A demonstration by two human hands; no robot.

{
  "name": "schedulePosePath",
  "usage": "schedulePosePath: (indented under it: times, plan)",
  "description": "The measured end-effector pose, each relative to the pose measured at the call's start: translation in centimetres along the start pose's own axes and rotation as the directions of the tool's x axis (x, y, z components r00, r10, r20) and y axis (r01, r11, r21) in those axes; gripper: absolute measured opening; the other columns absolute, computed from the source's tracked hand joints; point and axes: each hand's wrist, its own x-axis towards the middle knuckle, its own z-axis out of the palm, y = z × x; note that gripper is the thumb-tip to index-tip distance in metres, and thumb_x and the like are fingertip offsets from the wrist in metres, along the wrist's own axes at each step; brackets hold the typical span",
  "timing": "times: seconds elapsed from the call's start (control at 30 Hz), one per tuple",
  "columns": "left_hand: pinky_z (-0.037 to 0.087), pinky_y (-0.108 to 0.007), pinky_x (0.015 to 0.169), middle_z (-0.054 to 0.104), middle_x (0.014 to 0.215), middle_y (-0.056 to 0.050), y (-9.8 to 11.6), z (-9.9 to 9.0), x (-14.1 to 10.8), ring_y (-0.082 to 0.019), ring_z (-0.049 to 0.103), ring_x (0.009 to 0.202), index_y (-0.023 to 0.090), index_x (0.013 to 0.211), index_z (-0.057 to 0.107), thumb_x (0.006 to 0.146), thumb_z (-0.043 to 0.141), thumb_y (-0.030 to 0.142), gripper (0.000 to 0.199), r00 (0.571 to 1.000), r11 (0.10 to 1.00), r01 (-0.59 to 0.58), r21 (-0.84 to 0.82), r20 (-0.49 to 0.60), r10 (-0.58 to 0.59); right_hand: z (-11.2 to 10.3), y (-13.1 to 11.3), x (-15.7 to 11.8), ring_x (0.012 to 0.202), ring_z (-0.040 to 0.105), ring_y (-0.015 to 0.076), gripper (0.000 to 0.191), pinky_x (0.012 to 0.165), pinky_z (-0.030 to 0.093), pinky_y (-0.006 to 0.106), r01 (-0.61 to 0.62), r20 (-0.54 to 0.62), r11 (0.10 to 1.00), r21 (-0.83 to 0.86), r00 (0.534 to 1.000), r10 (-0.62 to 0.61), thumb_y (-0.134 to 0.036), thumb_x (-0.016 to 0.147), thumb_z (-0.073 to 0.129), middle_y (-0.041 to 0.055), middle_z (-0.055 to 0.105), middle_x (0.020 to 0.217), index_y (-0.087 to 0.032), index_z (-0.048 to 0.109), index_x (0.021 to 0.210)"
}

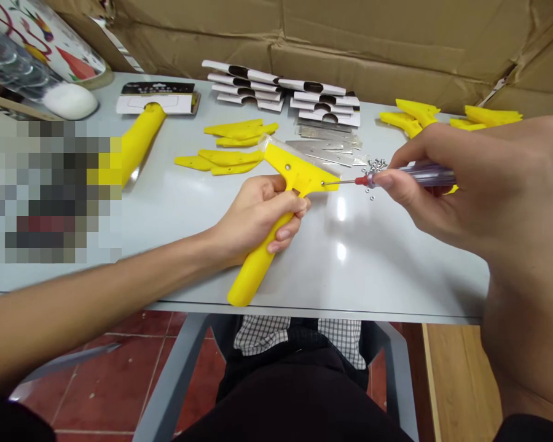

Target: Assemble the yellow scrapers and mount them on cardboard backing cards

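Cardboard (359, 37) backs the table (391, 276) beyond my left hand (260, 212), which wraps the yellow scraper (251, 270) at its neck; my right hand (470, 190) pinches a screwdriver (426, 175), tip at one hole. Between them, farther off, loose blades (325, 149) lie unfitted, likewise screws (376, 164); the scraper's other hole looks fastened.

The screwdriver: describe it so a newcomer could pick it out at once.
Above the grey table, find the right hand, to the right of the yellow scraper. The screwdriver is gripped in it, its thin metal shaft reaching left to the scraper's head. Its see-through handle with a red collar sets it apart from the yellow pieces.
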Motion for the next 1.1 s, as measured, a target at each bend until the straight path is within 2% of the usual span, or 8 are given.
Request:
schedulePosePath:
  times: [0.1,0.2,0.47,0.67,0.77,0.9,1.0,1.1]
  plan:
    - [0.029,-0.017,0.030,0.047,0.043,0.005,-0.04,-0.01,-0.02,-0.006,0.036,0.028,0.018,0.068,0.058,0.078,0.070,0.018,0.015,1.000,1.000,0.007,0.006,0.000,-0.007,-0.11,0.00,-0.03,0.064,0.070,0.0208,0.015,0.063,0.043,0.040,0.037,0.013,0.994,0.103,0.999,-0.039,-0.031,0.097,0.068,-0.0023,0.069,0.077,-0.026,0.065,0.111]
    - [0.029,-0.017,0.030,0.048,0.043,0.005,-0.08,-0.10,-0.02,-0.006,0.036,0.028,0.019,0.068,0.057,0.079,0.069,0.017,0.016,1.000,1.000,0.004,-0.002,0.006,-0.004,-0.17,0.01,0.00,0.066,0.071,0.0181,0.014,0.062,0.044,0.037,0.049,0.015,0.987,0.150,0.999,-0.052,-0.025,0.095,0.067,-0.0048,0.071,0.079,-0.028,0.062,0.108]
    - [0.029,-0.016,0.030,0.048,0.045,0.005,-0.15,-0.17,0.11,-0.005,0.036,0.028,0.018,0.067,0.058,0.079,0.070,0.016,0.017,1.000,1.000,-0.006,-0.026,0.005,0.006,-0.07,0.05,-0.02,0.061,0.068,0.0217,0.021,0.062,0.044,0.039,0.013,0.002,1.000,0.001,1.000,-0.013,-0.047,0.105,0.064,-0.0040,0.067,0.066,-0.028,0.068,0.098]
    - [0.029,-0.016,0.029,0.050,0.046,0.005,-0.06,-0.09,0.15,-0.005,0.037,0.028,0.018,0.066,0.057,0.076,0.072,0.015,0.019,1.000,0.999,-0.004,-0.041,0.007,0.004,-0.23,-0.22,-0.07,0.066,0.072,0.0176,0.015,0.064,0.047,0.036,0.045,0.033,0.988,0.149,0.998,-0.050,-0.024,0.096,0.066,-0.0050,0.071,0.076,-0.027,0.064,0.110]
    - [0.029,-0.016,0.030,0.050,0.047,0.005,-0.06,-0.11,0.15,-0.005,0.037,0.028,0.018,0.066,0.057,0.077,0.072,0.016,0.018,1.000,0.999,0.002,-0.039,0.005,-0.002,0.01,-0.03,0.02,0.066,0.072,0.0206,0.007,0.062,0.044,0.038,0.049,-0.017,0.995,0.085,0.999,-0.048,-0.033,0.100,0.069,-0.0041,0.073,0.074,-0.027,0.065,0.100]
    - [0.029,-0.016,0.030,0.048,0.045,0.006,-0.03,-0.08,0.08,-0.005,0.037,0.028,0.018,0.067,0.057,0.077,0.072,0.018,0.018,1.000,1.000,0.008,-0.020,0.007,-0.008,0.22,0.17,0.10,0.060,0.066,0.0228,0.026,0.059,0.039,0.040,-0.011,-0.003,0.999,-0.043,1.000,0.011,-0.051,0.108,0.059,-0.0037,0.067,0.067,-0.031,0.065,0.092]
    - [0.029,-0.016,0.030,0.047,0.044,0.006,-0.03,-0.08,0.03,-0.005,0.036,0.029,0.018,0.067,0.057,0.078,0.072,0.018,0.019,1.000,1.000,0.009,-0.010,0.013,-0.009,0.12,0.04,0.10,0.059,0.065,0.0208,0.012,0.059,0.041,0.040,0.030,-0.022,0.998,0.059,0.999,-0.029,-0.041,0.100,0.068,-0.0061,0.064,0.067,-0.030,0.064,0.103]
    - [0.029,-0.016,0.030,0.047,0.043,0.005,-0.06,-0.12,0.04,-0.006,0.036,0.029,0.019,0.068,0.056,0.080,0.071,0.018,0.019,1.000,1.000,0.005,-0.010,0.024,-0.004,0.08,-0.13,0.02,0.061,0.068,0.0172,0.017,0.061,0.043,0.037,0.032,-0.011,0.987,0.157,0.999,-0.031,-0.026,0.094,0.068,-0.0076,0.065,0.071,-0.028,0.061,0.109]
